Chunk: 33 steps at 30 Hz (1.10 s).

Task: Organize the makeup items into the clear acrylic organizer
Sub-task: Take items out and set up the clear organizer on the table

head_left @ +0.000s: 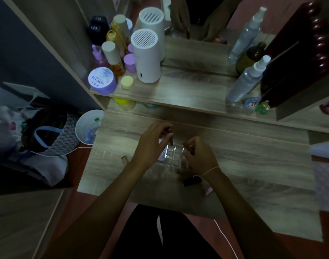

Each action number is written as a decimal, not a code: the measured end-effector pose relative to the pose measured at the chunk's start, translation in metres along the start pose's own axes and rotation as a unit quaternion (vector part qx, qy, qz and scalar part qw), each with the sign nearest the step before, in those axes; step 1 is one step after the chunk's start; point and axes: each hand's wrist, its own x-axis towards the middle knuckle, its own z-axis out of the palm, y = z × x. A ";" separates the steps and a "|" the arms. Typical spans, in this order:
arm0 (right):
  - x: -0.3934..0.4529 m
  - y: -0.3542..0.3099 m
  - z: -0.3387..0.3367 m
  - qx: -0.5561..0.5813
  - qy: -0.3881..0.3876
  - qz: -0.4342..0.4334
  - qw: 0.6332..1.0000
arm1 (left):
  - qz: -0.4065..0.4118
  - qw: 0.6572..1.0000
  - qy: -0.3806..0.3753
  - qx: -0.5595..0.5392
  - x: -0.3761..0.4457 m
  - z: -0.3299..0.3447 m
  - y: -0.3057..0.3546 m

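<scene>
I note the worktop [244, 165], then the clear acrylic organizer [174, 155] mid-worktop between my hands. I judge it rigid, light, slippery; grip outer walls. Left hand [152, 144] fingers loosely curled over it; right hand [199, 156] curled, contents indiscernible. Black lipstick tube [192, 181] lies nearby.

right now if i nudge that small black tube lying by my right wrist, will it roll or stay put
The black tube lies on its side on the smooth wooden desk, so it probably rolls if round. It looks small and likely light. Dim light hides its exact shape.
</scene>
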 end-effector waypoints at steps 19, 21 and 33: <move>0.015 -0.020 0.006 -0.055 0.047 -0.087 0.994 | -0.023 0.996 -0.060 0.061 -0.006 0.025 -0.015; 0.014 -0.021 0.007 -0.039 0.047 -0.092 0.994 | -0.024 0.996 -0.065 0.063 -0.006 0.025 -0.015; 0.014 -0.018 0.011 -0.030 0.057 -0.086 0.994 | -0.055 0.994 -0.065 0.064 -0.007 0.025 -0.014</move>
